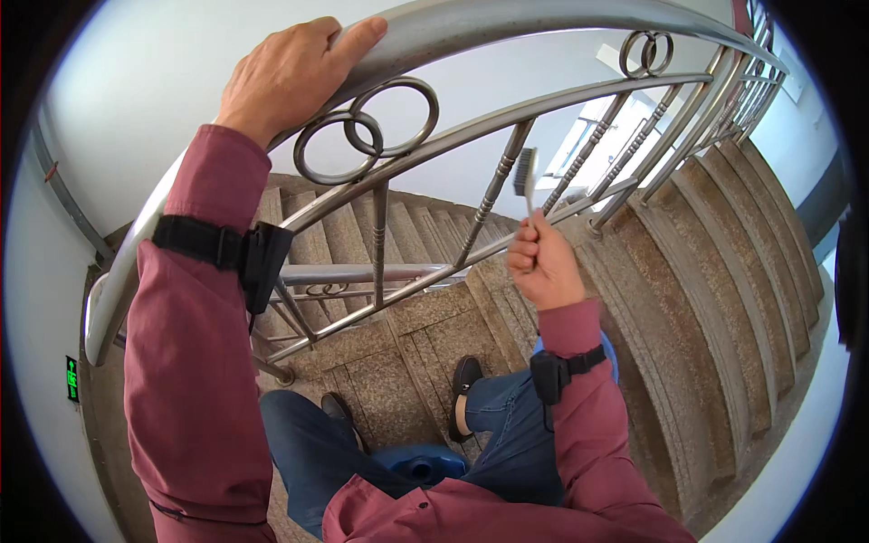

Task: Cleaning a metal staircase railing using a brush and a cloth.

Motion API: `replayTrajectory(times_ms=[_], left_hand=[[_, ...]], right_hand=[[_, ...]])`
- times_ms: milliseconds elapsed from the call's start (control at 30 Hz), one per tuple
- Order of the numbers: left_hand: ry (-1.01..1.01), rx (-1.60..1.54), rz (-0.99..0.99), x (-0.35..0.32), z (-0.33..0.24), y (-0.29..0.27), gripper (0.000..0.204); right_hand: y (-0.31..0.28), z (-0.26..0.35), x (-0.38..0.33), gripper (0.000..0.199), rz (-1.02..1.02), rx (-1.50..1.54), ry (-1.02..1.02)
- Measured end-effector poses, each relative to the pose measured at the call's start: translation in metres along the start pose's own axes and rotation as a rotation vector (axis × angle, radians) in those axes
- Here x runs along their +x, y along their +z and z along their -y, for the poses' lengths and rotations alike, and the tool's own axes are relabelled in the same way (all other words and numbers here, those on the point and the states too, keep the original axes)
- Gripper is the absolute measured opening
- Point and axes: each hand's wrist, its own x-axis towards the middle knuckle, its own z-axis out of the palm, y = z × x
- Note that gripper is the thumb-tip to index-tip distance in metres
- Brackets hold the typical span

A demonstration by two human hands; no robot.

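My left hand lies over the thick metal handrail at the upper left, its fingers wrapped over the top and the thumb along it. Below that hand, two interlocking metal rings fill the gap between the handrail and a thinner rail. In the middle right, my right hand is closed around the handle of a small brush. The brush points upward, its dark grey bristles facing left, toward a twisted baluster. Whether the bristles touch any metal, I cannot tell.
Curved speckled stone stairs climb on the right; another flight shows behind the balusters. A blue plastic object lies between my legs. A bright window stands beyond the railing. A green lit sign hangs on the left wall.
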Motion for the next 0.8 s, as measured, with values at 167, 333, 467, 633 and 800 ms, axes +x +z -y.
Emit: replayTrajectory(times_ms=[167,333,467,633,800], left_hand=[[0.022,-0.045,0.012,0.002,-0.007,-0.005,0.064],[-0.013,-0.042,0.06,0.008,-0.004,-0.009,0.073],[-0.003,-0.092,0.034,0.005,-0.002,-0.006,0.07],[-0.066,-0.086,0.072,0.008,-0.013,-0.006,0.066],[-0.071,-0.093,0.095,0.005,-0.016,-0.008,0.065]], right_hand=[[0.024,-0.042,-0.006,0.03,0.089,0.078,0.053],[0.033,-0.039,-0.008,0.029,0.066,0.049,-0.009],[0.038,-0.017,0.016,0.027,0.097,0.094,-0.024],[0.035,-0.005,0.025,0.03,0.111,0.211,0.021],[0.053,-0.042,-0.007,0.032,0.144,0.114,-0.05]])
